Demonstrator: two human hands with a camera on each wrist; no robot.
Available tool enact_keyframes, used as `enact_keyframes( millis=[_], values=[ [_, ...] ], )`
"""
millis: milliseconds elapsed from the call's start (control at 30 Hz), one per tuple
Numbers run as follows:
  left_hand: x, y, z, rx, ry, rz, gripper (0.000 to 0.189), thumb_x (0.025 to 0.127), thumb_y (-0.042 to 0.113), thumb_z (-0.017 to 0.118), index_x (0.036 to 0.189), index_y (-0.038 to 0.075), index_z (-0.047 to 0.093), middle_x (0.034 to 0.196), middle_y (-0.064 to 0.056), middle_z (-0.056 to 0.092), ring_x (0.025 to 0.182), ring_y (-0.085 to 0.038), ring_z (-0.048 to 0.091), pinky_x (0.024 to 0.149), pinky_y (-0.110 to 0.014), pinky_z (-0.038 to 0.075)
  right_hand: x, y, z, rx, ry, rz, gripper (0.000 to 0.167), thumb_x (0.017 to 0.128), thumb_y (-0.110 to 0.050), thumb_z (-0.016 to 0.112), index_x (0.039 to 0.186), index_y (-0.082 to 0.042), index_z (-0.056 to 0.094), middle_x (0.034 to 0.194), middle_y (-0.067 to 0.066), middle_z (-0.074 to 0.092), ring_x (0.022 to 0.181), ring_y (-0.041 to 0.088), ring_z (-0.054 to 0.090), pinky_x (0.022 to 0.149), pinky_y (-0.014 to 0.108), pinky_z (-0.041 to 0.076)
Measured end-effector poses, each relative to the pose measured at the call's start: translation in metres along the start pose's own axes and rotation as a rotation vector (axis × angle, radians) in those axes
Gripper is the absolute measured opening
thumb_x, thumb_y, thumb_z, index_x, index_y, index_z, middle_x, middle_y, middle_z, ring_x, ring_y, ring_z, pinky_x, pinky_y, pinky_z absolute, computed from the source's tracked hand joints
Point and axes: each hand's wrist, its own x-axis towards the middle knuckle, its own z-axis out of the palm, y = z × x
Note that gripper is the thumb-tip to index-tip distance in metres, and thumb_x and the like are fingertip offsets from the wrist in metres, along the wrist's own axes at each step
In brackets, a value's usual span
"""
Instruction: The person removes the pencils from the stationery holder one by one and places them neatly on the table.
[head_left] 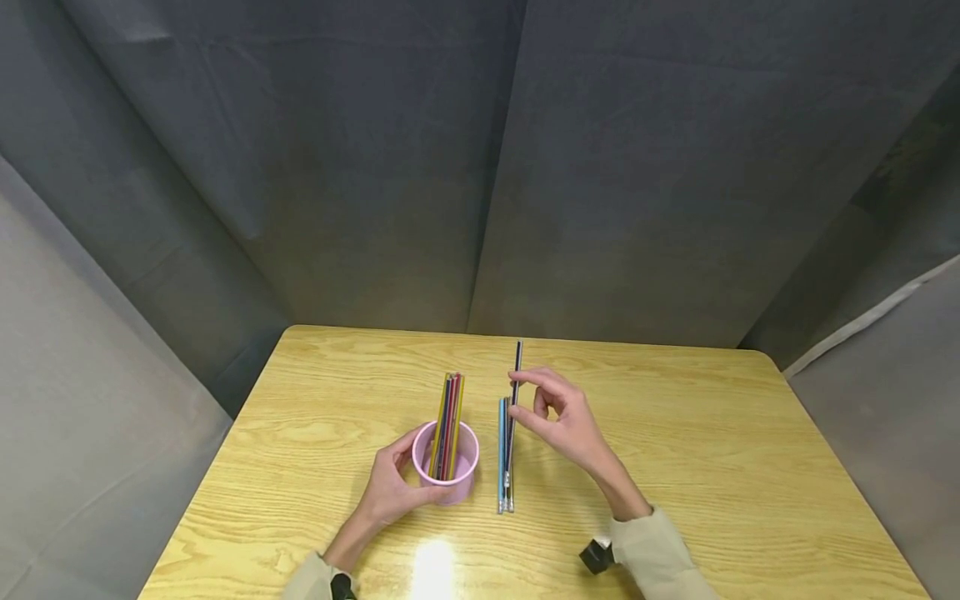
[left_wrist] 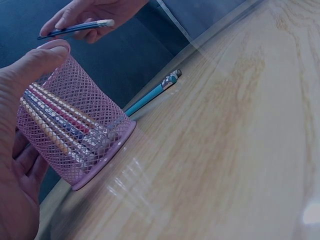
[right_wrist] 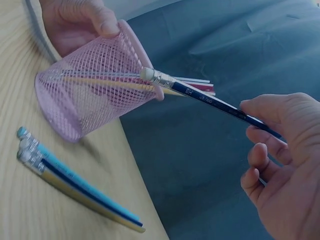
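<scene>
Right hand (head_left: 558, 414) pinches a dark-blue pencil (right_wrist: 212, 101) between thumb and fingertips, raised off the table. Pencil: slim straight shaft, pale lettering incl. "HB", silvery ridged ferrule, white eraser. It's outside the cup, to its right; eraser end points toward the person.

Left hand (head_left: 392, 487) grips the pink mesh cup (left_wrist: 97, 92), thumb at the rim, fingers round the side. Cup: cylinder, diamond-pattern open mesh, smooth rolled rim, solid band at base. Stands on the table.

In cup: bundle of pencils (head_left: 447, 429), yellow, dark blue and red shafts, leaning together, upper ends past the rim. Exact count unclear.

On table just right of cup: light-blue pencil (right_wrist: 82, 172), second dark-blue pencil (right_wrist: 95, 192), gold pencil (right_wrist: 82, 201). Side by side, metal ferrules all at the person's end.

Table (head_left: 712, 467): yellowish wood grain, rounded far corners, glossy highlight. Behind: grey fabric curtain (head_left: 637, 167), creased. Sleeves (head_left: 660, 554) beige.
</scene>
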Motion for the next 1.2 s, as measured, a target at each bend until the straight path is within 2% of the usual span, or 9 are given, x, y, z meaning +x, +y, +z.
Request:
enact_keyframes(
  millis=[167, 400, 633, 733, 900, 1033, 1200],
  values=[
    [0.0, 0.0, 0.0, -0.002, -0.001, 0.003, 0.088, 0.067, 0.004, 0.095, 0.146, 0.0, 0.056, 0.143, -0.02, 0.062, 0.131, -0.022, 0.061, 0.118, -0.029, 0.044, -0.007, 0.007, -0.004, -0.021, -0.019, 0.04, 0.045, 0.089, 0.002, 0.08, 0.132, -0.007, 0.069, 0.115, 0.015, 0.066, 0.064, 0.014, 0.048, 0.054, 0.019, 0.042],
    [0.0, 0.001, 0.001, -0.002, -0.002, 0.015, 0.087, 0.068, 0.004, 0.095, 0.145, -0.001, 0.056, 0.143, -0.021, 0.062, 0.131, -0.021, 0.061, 0.117, -0.028, 0.044, -0.017, 0.021, -0.009, -0.06, -0.042, 0.082, 0.046, 0.09, -0.002, 0.08, 0.134, -0.009, 0.068, 0.116, 0.014, 0.066, 0.062, 0.012, 0.047, 0.051, 0.02, 0.043],
    [0.0, 0.002, 0.001, 0.009, 0.003, -0.004, 0.089, 0.067, 0.007, 0.096, 0.146, 0.003, 0.057, 0.144, -0.017, 0.063, 0.132, -0.022, 0.061, 0.118, -0.028, 0.044, -0.024, 0.034, -0.013, -0.109, -0.063, 0.16, 0.047, 0.09, -0.007, 0.082, 0.134, -0.015, 0.069, 0.114, 0.006, 0.066, 0.063, 0.009, 0.047, 0.051, 0.02, 0.042],
    [0.0, 0.002, 0.001, 0.01, 0.002, -0.014, 0.089, 0.067, 0.008, 0.096, 0.146, 0.005, 0.057, 0.144, -0.014, 0.063, 0.132, -0.023, 0.06, 0.118, -0.029, 0.044, -0.028, 0.041, -0.014, -0.131, -0.075, 0.196, 0.047, 0.09, -0.009, 0.083, 0.134, -0.016, 0.069, 0.11, 0.008, 0.067, 0.063, 0.007, 0.047, 0.051, 0.019, 0.041],
    [0.001, 0.001, 0.001, 0.008, -0.005, -0.002, 0.088, 0.068, 0.008, 0.096, 0.147, 0.004, 0.057, 0.144, -0.015, 0.063, 0.132, -0.023, 0.06, 0.118, -0.029, 0.044, -0.033, 0.051, -0.012, -0.136, -0.093, 0.235, 0.047, 0.089, -0.007, 0.082, 0.134, -0.012, 0.069, 0.098, 0.019, 0.064, 0.062, 0.007, 0.046, 0.049, 0.018, 0.04],
    [0.001, -0.001, 0.001, 0.006, -0.008, 0.01, 0.088, 0.068, 0.007, 0.096, 0.146, 0.003, 0.056, 0.144, -0.016, 0.063, 0.133, -0.023, 0.06, 0.119, -0.028, 0.042, -0.035, 0.056, -0.009, -0.162, -0.117, 0.239, 0.049, 0.088, -0.006, 0.083, 0.134, -0.004, 0.067, 0.091, 0.022, 0.061, 0.06, 0.006, 0.045, 0.047, 0.017, 0.038],
    [0.001, -0.001, 0.002, 0.005, -0.005, 0.001, 0.088, 0.067, 0.007, 0.096, 0.146, 0.003, 0.057, 0.144, -0.016, 0.063, 0.133, -0.023, 0.06, 0.119, -0.027, 0.041, -0.036, 0.06, -0.007, -0.212, -0.159, 0.228, 0.049, 0.089, -0.008, 0.083, 0.134, 0.001, 0.066, 0.097, 0.023, 0.064, 0.059, 0.004, 0.044, 0.047, 0.017, 0.038]
  ],
)
